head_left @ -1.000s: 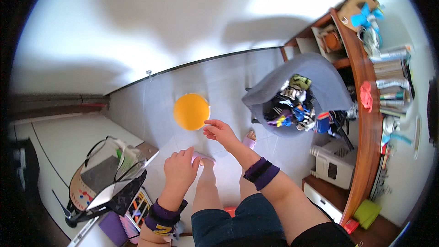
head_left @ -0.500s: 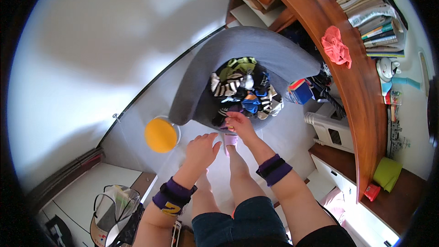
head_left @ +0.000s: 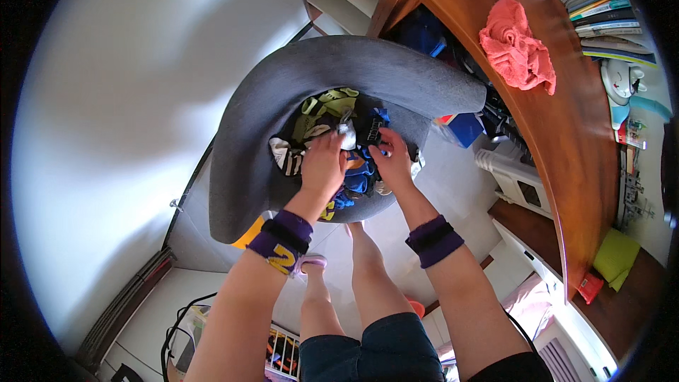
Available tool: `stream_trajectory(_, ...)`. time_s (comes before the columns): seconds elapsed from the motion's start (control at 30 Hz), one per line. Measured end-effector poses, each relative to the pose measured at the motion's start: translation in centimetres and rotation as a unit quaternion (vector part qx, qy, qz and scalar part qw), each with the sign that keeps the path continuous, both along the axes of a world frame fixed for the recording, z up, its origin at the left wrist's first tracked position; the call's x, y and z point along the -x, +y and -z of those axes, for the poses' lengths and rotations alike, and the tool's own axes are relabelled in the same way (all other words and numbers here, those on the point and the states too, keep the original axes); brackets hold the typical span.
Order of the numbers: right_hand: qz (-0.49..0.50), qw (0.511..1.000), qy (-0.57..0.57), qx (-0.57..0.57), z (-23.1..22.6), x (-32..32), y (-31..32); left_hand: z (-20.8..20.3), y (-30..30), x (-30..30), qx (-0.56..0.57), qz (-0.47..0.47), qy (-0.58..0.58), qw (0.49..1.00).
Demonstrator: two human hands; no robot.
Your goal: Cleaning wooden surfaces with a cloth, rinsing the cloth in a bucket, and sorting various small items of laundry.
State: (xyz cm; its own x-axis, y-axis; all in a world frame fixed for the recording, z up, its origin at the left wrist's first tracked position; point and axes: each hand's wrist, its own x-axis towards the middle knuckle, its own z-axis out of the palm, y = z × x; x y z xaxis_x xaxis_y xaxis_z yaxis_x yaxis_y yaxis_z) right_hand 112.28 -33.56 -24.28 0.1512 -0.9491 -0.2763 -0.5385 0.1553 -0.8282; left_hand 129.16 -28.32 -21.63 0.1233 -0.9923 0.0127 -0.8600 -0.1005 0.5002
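A heap of mixed socks point(head_left: 359, 182) lies on the seat of a grey rounded armchair point(head_left: 244, 134); some are striped, others green, blue or black. My left hand point(head_left: 324, 170) rests over the heap's left part, fingers stretched out beside a white-and-black striped sock point(head_left: 286, 155) and a light grey piece point(head_left: 346, 134). The thumb and fingers of my right hand point(head_left: 393, 164) bend in at the edge of a black sock point(head_left: 373, 129) with pale markings. Both wrists wear purple bands.
A long brown wooden desk point(head_left: 527, 141) curves along the right, with a coral cloth point(head_left: 516, 46) on it and books point(head_left: 608, 21) behind. A white heater-like unit point(head_left: 513, 177) stands below. The yellow-topped stool point(head_left: 251, 232) is partly hidden by the armchair's left arm.
Both hands have moved forward from the armchair's front edge into the sock heap. The view has come closer to the armchair, which now hides most of the yellow-topped stool.
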Motion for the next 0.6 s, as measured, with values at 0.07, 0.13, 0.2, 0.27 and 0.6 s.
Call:
stream_trajectory(0.07,-0.005,1.000,0.022,-0.021,0.4,-0.4,-1.4,1.2,-2.1,-0.6,0.003,-0.022,-0.037,0.999)
stream_trajectory(0.13,-0.046,0.988,0.129,0.066,0.7,-1.1,-2.1,2.5,-3.5,-1.4,-0.017,-0.037,-0.020,0.999)
stream_trajectory(0.2,-0.048,0.991,0.117,0.030,1.4,-1.4,-2.8,3.2,-4.5,-1.4,-0.016,-0.036,-0.006,0.999)
stream_trajectory(0.27,-0.076,0.989,0.130,0.011,2.1,-1.1,-3.2,3.5,-5.1,-1.1,-0.093,0.081,-0.007,0.992)
stream_trajectory(0.6,-0.074,0.992,0.081,-0.067,2.6,-0.4,-4.0,4.9,-4.9,-0.1,-0.100,0.114,-0.143,0.978)
